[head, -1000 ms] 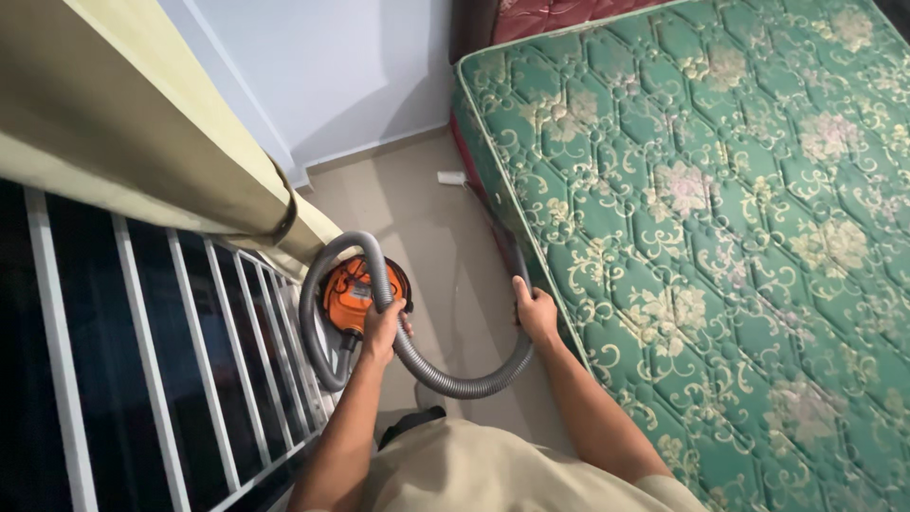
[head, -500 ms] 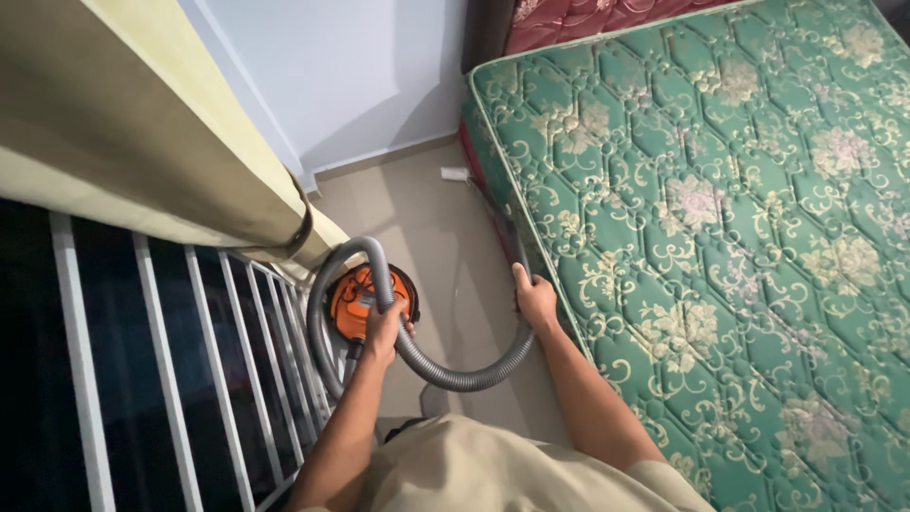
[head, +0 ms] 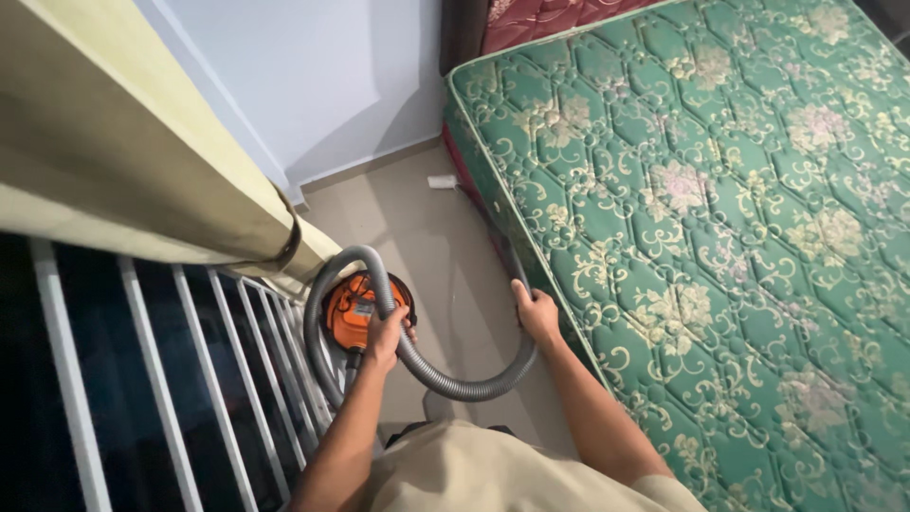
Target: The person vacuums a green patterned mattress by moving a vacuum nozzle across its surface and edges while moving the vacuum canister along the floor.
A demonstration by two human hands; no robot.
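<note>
While the view runs left to right, these lines follow it:
Railing: white bars (head: 190, 379) fill the lower left, with dark glass behind them.
Curtain: a beige curtain (head: 142, 171) hangs above the bars, gathered by a tie near its lower end.
Vacuum: an orange canister (head: 349, 313) sits on the floor (head: 417, 228), close beside the bars and under the curtain's end.
Hose: a grey ribbed hose (head: 455, 384) arches up from the canister, then sags in a loop between the two hands.
Left hand: the left hand (head: 384, 337) is curled around the hose just in front of the canister.
Right hand: the right hand (head: 536, 313) is closed around the hose's far end, where a dark tube (head: 512, 265) runs down along the mattress edge.
Mattress: a green quilted mattress (head: 720, 209) fills the right side; a small white thing (head: 442, 181) lies on the floor by its corner.
Doing it well: judging by the slack loop, keeping both grips firm and the hose unkinked should let the tube track the gap beside the mattress without dragging the canister into the bars.
Change: compared with a second ago, both hands hold the same spots; the view has shifted, showing more floor and wall.
</note>
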